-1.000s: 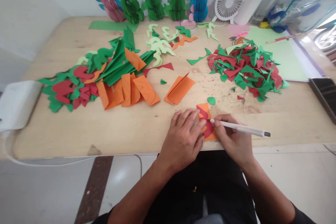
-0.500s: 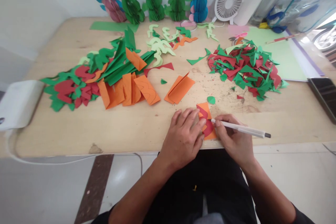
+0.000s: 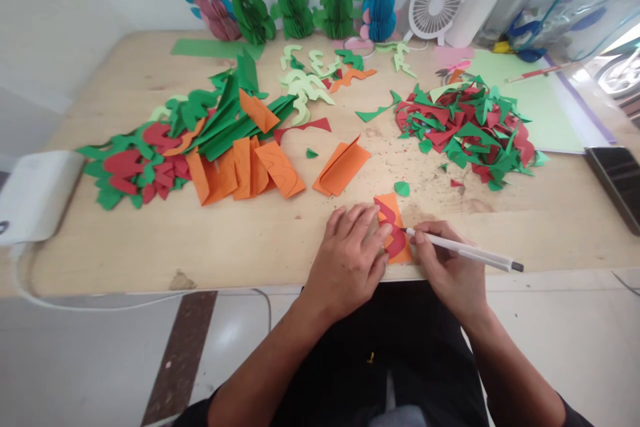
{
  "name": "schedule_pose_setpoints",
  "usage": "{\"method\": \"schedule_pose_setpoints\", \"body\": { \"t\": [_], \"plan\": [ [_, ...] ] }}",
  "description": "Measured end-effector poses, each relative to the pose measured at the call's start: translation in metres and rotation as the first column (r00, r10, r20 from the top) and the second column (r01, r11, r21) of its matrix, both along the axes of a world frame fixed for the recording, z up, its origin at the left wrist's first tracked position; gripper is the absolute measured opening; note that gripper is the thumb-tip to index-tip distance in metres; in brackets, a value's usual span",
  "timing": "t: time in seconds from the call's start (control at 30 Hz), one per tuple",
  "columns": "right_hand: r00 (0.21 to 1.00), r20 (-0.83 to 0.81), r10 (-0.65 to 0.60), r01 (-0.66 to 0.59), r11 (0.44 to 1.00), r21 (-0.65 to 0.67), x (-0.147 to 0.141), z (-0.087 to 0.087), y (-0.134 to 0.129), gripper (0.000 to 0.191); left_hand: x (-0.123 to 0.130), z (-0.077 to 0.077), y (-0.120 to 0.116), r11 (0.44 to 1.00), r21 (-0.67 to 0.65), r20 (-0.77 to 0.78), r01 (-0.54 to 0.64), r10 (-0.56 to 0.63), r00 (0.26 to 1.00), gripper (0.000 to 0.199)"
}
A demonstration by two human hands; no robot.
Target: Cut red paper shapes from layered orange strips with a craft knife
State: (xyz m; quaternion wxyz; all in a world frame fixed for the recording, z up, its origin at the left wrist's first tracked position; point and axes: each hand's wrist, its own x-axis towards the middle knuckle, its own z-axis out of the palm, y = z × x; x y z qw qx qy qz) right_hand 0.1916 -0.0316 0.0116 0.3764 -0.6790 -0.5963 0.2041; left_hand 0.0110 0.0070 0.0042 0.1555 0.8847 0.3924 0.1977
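Note:
Near the front edge of the table, my left hand (image 3: 350, 250) lies flat with its fingers stretched out. It presses a red paper cutout (image 3: 397, 243) with a wavy edge onto an orange piece of paper (image 3: 387, 202). My right hand (image 3: 447, 263) is closed around a white pen (image 3: 463, 249). The pen's tip touches down at the right edge of the red cutout, over the orange paper. Part of both papers is hidden under my left fingers.
Folded orange papers (image 3: 343, 170) and green folded strips (image 3: 227, 117) lie left and ahead. Red and green scraps (image 3: 470, 127) are heaped to the right. Paper honeycomb figures (image 3: 295, 10) and a small fan (image 3: 437, 5) stand behind. A phone (image 3: 617, 180) lies far right.
My right hand and the pen have shifted slightly to the right, with the pen's tip moving a little along the cutout's edge. My left hand has stayed almost in place.

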Motion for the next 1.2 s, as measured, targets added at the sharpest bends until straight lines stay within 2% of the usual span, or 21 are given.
{"method": "schedule_pose_setpoints", "body": {
  "t": [1.2],
  "plan": [
    [0.993,0.111,-0.025,0.015,0.996,0.090,-0.002,0.000,-0.013,0.010,0.000,0.000,0.000,1.000,0.000,-0.011,0.003,-0.003,1.000,0.034]
  ]
}}
